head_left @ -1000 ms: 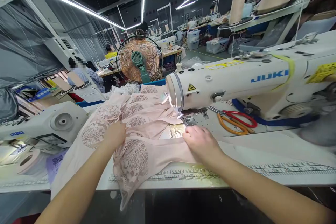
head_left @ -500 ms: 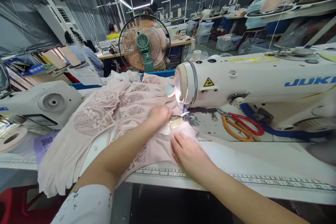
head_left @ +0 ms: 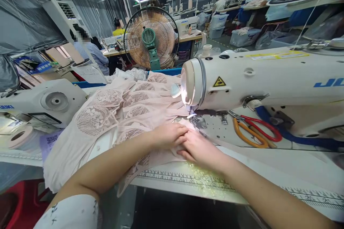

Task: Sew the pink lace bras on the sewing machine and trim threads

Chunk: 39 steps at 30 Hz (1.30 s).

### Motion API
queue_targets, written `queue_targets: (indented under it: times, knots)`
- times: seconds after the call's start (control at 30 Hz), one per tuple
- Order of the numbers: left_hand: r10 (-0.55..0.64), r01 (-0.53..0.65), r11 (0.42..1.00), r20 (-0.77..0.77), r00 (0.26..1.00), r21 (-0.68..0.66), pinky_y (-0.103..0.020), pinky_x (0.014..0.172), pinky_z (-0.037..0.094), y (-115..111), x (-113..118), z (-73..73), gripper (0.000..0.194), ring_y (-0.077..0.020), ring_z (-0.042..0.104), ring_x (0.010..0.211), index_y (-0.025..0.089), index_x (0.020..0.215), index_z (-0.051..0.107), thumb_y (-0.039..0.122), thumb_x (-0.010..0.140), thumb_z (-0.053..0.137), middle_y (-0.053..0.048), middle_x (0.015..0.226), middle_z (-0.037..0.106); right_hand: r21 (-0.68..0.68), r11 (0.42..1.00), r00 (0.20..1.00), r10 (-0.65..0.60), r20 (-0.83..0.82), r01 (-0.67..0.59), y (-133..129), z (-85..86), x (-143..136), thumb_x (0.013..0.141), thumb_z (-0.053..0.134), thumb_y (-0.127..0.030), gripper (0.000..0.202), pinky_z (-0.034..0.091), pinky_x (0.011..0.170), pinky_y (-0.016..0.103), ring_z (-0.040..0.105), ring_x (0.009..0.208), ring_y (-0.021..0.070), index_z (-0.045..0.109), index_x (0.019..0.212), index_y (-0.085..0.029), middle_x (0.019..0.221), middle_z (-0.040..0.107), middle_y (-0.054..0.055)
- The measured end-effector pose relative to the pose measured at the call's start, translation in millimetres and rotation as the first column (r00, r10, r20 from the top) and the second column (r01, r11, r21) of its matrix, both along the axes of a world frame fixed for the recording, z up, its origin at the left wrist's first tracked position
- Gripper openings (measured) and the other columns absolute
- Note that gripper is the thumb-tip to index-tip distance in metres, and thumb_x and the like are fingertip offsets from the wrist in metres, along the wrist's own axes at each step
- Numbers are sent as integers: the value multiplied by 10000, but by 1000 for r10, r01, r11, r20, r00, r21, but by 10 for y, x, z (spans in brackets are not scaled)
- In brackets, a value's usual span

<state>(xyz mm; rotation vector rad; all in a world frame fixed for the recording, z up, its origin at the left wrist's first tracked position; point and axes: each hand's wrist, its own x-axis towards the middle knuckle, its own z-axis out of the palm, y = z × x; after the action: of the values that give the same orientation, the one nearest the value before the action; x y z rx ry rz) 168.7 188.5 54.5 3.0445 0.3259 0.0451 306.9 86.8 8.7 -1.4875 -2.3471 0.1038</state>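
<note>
A pale pink lace garment [head_left: 163, 152] lies under my hands, its far end running toward the needle area of the white sewing machine [head_left: 220, 78]. My left hand [head_left: 170, 135] is closed on the cloth just in front of the presser foot [head_left: 191, 110]. Against its fingertips rests my right hand [head_left: 202, 149], fingers bent and closed on the garment's near edge. The fingers of both hands meet, so the pinched cloth is partly hidden. More pink lace garments [head_left: 94, 120] are spread in a layered pile to the left.
Orange-and-red-handled scissors [head_left: 251, 130] lie on the machine bed at right. A measuring tape strip [head_left: 166, 177] runs along the table's front edge. Another sewing machine [head_left: 48, 102] stands at left. A large fan [head_left: 151, 39] and a seated person [head_left: 92, 55] are beyond the table.
My left hand has come back from beside the needle toward me, and its fingers now meet my right hand's. The garment's near part has shifted with them. The camera view has turned slightly left.
</note>
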Motion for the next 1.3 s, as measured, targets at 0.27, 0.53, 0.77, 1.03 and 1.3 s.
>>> queue_targets:
  times: [0.27,0.53,0.77,1.03,1.3]
  knots:
    - [17,-17,1000,-1,1000,-15,-386,1089,352,62,-24,-234,414,-229,456,1293,133,1275,541,368,957,416,-99,1374,523,130,991,1000,5,24,-8,-393,-140,62,859,542,-289,458,485,963,463,513,1218,293,519,1276,-101,1289,576,168]
    - [4,-4,1000,19,1000,26,-381,1030,404,77,15,-220,391,-242,518,1211,126,1164,605,400,944,433,-115,1371,520,274,962,1000,-8,24,1,-456,-228,162,913,469,-297,430,473,1001,438,499,1248,263,501,1298,-108,1307,574,150]
    - [-9,8,997,6,1000,82,-357,1016,404,118,41,-232,406,-247,518,1187,128,1151,599,426,944,417,-99,1356,536,287,958,999,-5,35,-6,-449,-198,161,920,456,-298,408,501,969,433,526,1219,271,522,1256,-76,1285,584,174]
    - [-61,58,991,20,998,122,-365,1003,412,170,60,-251,446,-259,532,1166,122,1206,575,439,943,403,-130,1345,536,275,961,1000,-20,21,14,-413,-192,177,925,447,-300,405,496,978,423,525,1222,270,528,1250,-74,1276,591,170]
    - [-97,91,985,33,995,149,-379,1006,426,360,119,-254,403,-265,531,1149,104,1209,574,355,909,476,-123,1276,592,278,958,997,-74,-17,76,-339,-200,167,924,445,-286,423,502,975,433,519,1230,272,510,1283,-72,1305,570,171]
